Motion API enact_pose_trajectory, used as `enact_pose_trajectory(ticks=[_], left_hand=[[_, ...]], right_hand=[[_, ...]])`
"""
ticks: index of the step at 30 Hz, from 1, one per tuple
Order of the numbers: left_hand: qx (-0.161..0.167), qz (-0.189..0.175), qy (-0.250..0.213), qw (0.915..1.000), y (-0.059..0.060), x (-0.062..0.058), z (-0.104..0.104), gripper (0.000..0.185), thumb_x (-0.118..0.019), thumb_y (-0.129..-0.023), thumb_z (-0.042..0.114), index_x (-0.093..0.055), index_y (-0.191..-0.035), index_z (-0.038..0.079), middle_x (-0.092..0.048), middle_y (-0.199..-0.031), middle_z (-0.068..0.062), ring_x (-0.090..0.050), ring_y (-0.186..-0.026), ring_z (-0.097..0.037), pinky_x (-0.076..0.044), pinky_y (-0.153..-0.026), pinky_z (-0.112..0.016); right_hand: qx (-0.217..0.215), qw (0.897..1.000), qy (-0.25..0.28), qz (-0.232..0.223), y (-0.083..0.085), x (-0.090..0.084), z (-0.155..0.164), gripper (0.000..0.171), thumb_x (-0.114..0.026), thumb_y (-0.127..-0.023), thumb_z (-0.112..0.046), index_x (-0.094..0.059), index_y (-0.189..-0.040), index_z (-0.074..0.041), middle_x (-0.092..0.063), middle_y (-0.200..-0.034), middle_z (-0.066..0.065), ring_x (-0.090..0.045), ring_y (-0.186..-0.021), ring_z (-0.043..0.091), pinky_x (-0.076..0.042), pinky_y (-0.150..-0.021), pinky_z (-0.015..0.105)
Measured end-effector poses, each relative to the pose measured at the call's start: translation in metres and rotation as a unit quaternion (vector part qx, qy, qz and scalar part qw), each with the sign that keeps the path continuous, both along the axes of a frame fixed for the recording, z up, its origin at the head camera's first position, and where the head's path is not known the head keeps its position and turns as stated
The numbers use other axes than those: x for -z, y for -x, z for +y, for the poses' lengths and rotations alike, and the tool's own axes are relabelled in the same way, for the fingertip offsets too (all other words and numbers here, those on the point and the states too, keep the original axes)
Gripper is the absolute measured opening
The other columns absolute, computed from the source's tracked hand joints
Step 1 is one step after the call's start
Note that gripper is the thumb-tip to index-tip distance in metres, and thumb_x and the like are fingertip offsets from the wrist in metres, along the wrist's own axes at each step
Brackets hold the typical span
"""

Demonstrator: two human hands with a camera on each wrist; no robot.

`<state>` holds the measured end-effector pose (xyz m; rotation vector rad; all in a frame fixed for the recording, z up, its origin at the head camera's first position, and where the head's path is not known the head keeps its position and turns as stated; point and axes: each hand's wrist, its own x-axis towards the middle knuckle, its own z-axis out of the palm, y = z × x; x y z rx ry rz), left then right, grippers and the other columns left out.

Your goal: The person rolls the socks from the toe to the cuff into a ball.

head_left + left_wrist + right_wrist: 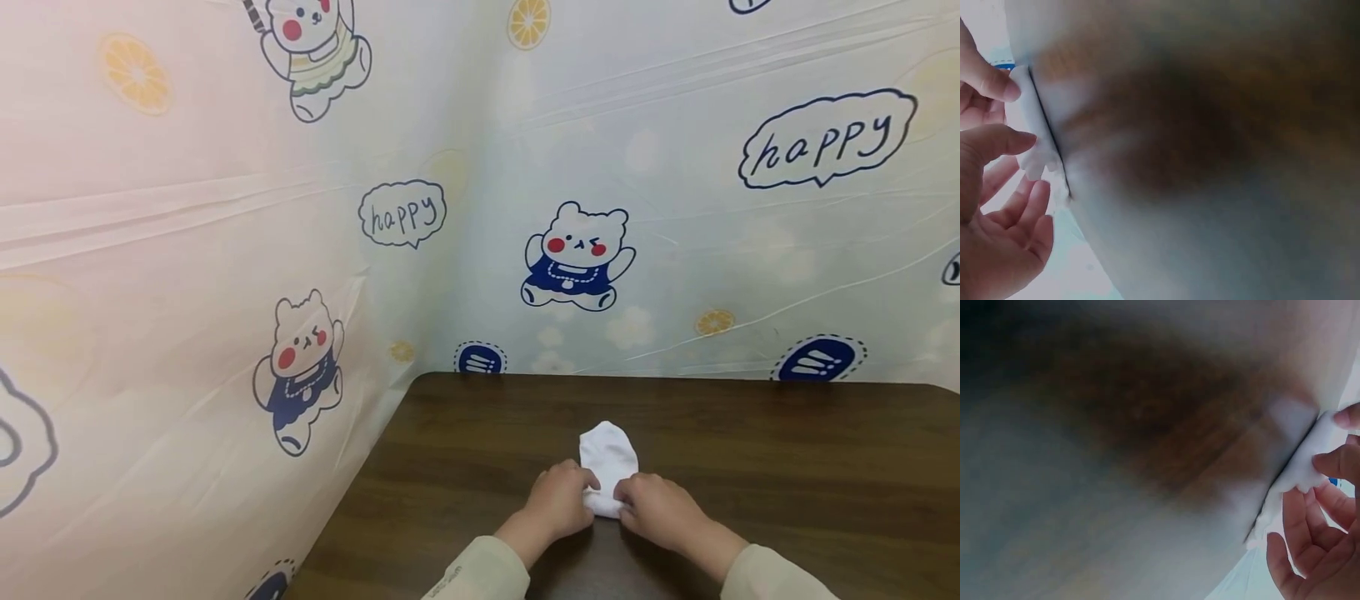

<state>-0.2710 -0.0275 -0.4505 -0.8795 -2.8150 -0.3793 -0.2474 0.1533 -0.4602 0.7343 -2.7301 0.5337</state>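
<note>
A white sock (pixel 609 454) lies on the dark wooden table, its rounded end pointing away from me. The near end is folded over into a thick roll. My left hand (pixel 558 500) pinches the left side of that roll, and my right hand (pixel 663 510) pinches the right side. In the left wrist view, the left thumb presses on the rolled sock (pixel 1032 119) with other fingers bent behind it. The right wrist view shows the right hand (pixel 1322 537) with its thumb on the rolled sock (pixel 1304 462) and fingers underneath. The sock's underside is hidden.
The brown wooden table (pixel 480 450) extends around the sock. Behind it and along its left side hangs a pale printed sheet (pixel 675 250) with cartoon bears, orange slices and "happy" bubbles. Light sleeves (pixel 487 571) cover both forearms.
</note>
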Motion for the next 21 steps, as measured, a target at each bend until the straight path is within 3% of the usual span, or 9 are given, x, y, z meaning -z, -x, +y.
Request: enact_pose_trajectory(ticks=[5, 9, 21], left_hand=[[0.008, 0.063, 0.01, 0.9979, -0.0052, 0.0, -0.0016, 0.031, -0.082, -0.065, 0.019, -0.07, -0.094, 0.023, -0.055, -0.084, 0.007, -0.054, -0.079, -0.009, -0.041, -0.067, -0.024], [0.021, 0.095, 0.017, 0.9952, -0.008, -0.0006, -0.0016, 0.028, -0.083, -0.066, 0.02, -0.07, -0.09, 0.023, -0.056, -0.083, 0.007, -0.055, -0.078, -0.008, -0.04, -0.066, -0.022], [0.028, 0.107, 0.038, 0.9931, -0.0099, -0.0002, 0.0002, 0.022, -0.082, -0.067, 0.018, -0.074, -0.087, 0.023, -0.06, -0.083, 0.008, -0.059, -0.074, -0.006, -0.041, -0.065, -0.021]], right_hand=[[-0.014, 0.999, 0.015, -0.039, 0.0038, -0.0012, 0.0018, 0.009, -0.07, -0.07, -0.013, -0.06, -0.07, -0.014, -0.047, -0.059, -0.012, -0.04, -0.052, 0.004, -0.036, -0.046, 0.027], [-0.024, 0.998, 0.019, -0.046, 0.0056, -0.0018, 0.0043, 0.011, -0.07, -0.07, -0.014, -0.059, -0.069, -0.014, -0.047, -0.059, -0.012, -0.04, -0.052, 0.004, -0.036, -0.048, 0.027], [-0.022, 0.997, 0.022, -0.065, 0.0067, 0.0014, 0.0058, 0.018, -0.069, -0.071, -0.014, -0.053, -0.066, -0.017, -0.042, -0.056, -0.012, -0.037, -0.05, 0.004, -0.034, -0.046, 0.026]])
